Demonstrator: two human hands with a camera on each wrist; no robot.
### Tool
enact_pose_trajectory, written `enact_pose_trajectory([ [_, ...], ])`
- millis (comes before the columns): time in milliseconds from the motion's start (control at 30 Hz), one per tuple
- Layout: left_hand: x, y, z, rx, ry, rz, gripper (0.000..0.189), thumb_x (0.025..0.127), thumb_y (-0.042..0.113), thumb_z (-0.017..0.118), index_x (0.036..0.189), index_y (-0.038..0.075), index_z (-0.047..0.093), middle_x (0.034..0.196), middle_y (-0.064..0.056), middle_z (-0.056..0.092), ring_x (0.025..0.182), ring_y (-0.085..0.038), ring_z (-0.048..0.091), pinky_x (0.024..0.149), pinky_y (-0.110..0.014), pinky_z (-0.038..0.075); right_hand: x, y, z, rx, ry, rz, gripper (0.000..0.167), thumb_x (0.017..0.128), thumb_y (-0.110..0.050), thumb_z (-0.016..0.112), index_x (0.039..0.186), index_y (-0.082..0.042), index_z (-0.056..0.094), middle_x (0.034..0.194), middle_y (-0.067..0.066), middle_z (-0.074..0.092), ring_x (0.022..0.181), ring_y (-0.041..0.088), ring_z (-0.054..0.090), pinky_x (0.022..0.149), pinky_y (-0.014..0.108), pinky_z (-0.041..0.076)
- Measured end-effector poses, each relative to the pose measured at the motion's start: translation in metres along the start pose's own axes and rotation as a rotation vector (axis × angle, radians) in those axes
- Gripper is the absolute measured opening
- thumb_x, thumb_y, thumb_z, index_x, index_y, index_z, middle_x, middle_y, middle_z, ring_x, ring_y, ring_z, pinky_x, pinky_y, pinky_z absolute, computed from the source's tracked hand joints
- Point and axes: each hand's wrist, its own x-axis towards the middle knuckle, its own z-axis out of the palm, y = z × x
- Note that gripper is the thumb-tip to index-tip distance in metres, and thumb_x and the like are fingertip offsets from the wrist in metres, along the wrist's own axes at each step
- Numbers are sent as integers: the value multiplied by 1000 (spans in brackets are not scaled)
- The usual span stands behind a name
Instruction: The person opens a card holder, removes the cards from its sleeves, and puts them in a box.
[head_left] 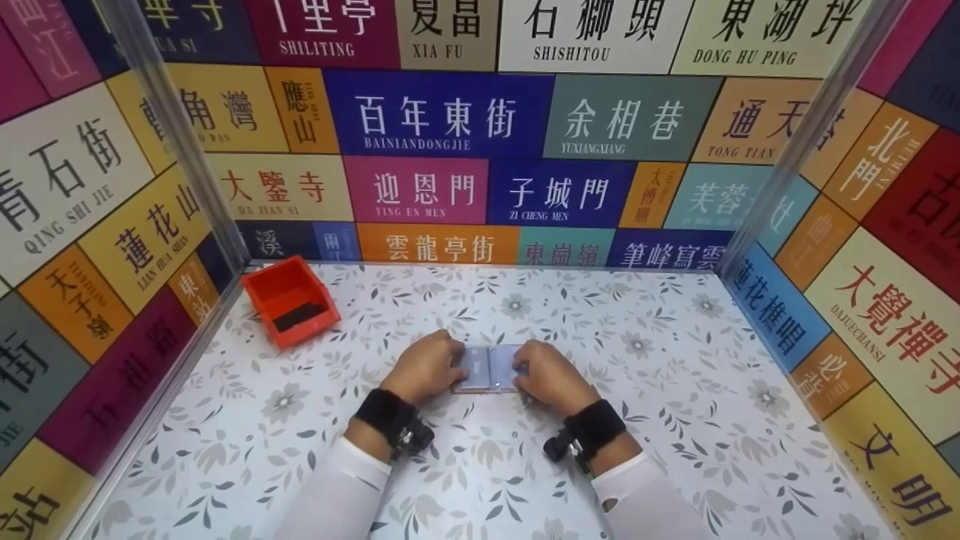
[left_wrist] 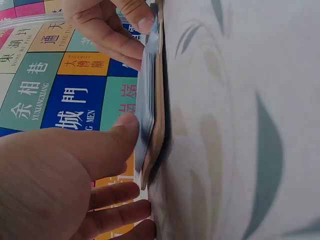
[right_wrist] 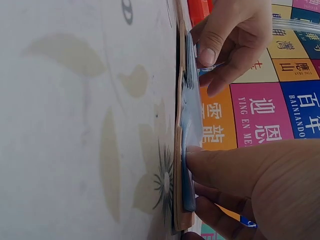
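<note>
A card holder (head_left: 489,367) lies spread open on the table, with bluish clear plastic sleeves (left_wrist: 145,107) over a tan cover (right_wrist: 178,190). At its left side my left hand (head_left: 427,367) grips the edge, the thumb (left_wrist: 125,132) against the sleeves and the other fingers beside the border. My right hand (head_left: 553,373) holds the opposite side, its thumb (right_wrist: 200,162) pressed on the sleeves while the fingers curl by the outer edge. Close to the tabletop, the cover shows edge-on in both wrist views.
An orange-red bin (head_left: 291,300) with a dark flat item (head_left: 300,316) inside stands at the back left. The table (head_left: 645,435) has a floral cover. Upright panels with coloured sign lettering (head_left: 439,112) enclose the back and both sides.
</note>
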Motion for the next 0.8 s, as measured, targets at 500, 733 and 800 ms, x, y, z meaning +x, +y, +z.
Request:
enact_pose_trajectory([
  [500, -6, 9, 2, 118, -30, 47, 33, 97, 37, 64, 121, 15, 70, 103, -2, 59, 95, -25, 59, 85, -43, 51, -3, 0, 2, 13, 21, -21, 24, 80, -13, 82, 104, -8, 76, 106, 4, 69, 105, 24, 66, 99, 40, 52],
  [733, -4, 9, 1, 84, -25, 23, 35, 93, 38, 68, 123, 20, 70, 106, 0, 60, 100, -25, 58, 87, -42, 50, -2, -1, -1, 15, 22, -38, 25, 79, -13, 82, 103, -8, 76, 103, 4, 68, 101, 24, 66, 96, 40, 53],
  [800, -3, 10, 1, 81, -26, 21, 34, 92, 37, 70, 123, 22, 70, 108, 0, 61, 101, -25, 58, 89, -42, 50, -1, -1, -2, 11, 18, -36, 25, 79, -13, 82, 103, -8, 76, 102, 4, 68, 101, 24, 65, 96, 39, 53],
])
